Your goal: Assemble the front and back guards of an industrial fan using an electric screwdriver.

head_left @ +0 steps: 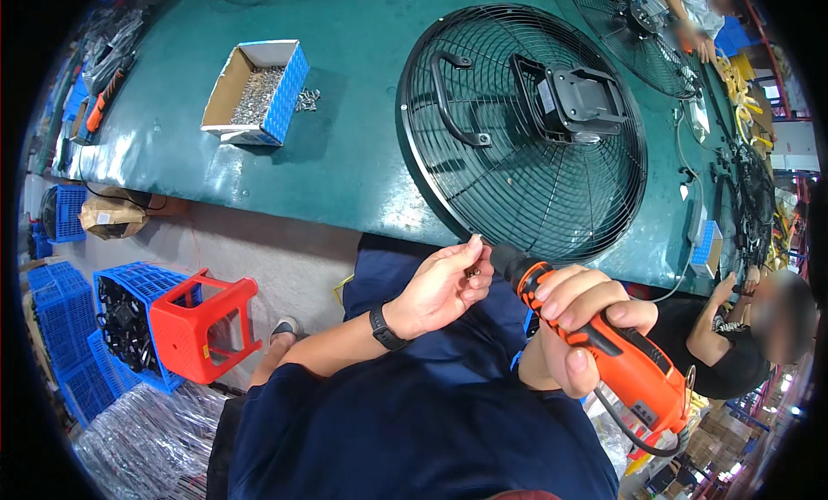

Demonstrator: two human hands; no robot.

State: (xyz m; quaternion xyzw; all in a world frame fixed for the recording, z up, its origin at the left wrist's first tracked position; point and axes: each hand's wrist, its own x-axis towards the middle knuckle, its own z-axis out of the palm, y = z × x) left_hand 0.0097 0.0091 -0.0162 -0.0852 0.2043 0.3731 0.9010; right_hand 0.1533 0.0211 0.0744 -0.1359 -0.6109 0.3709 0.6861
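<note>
A green worktop (345, 155) spans the upper part of the view. On it, toward the right, lies a large round black fan guard (517, 129) of wire rings, with a black motor housing (573, 99) at its middle and a curved black handle (453, 99) to the left of that. Farther left on the worktop stands an open blue-and-white cardboard box (259, 90) filled with small metal screws; a few loose screws (308, 99) lie just beside its right wall. Below the worktop edge, on the floor, a red plastic stool (203, 323) stands against blue plastic crates (69, 327).

In front of the guard's near rim, the right hand (573, 327) has its fingers clenched around the body of an orange-and-black electric screwdriver (617, 349), whose black nose points up and left toward the left hand. The left hand (444, 284), with a black watch band on its wrist, pinches a small screw (472, 271) between thumb and fingertips, right at the tool's tip (504, 258). Another person sits at lower right beside the worktop.
</note>
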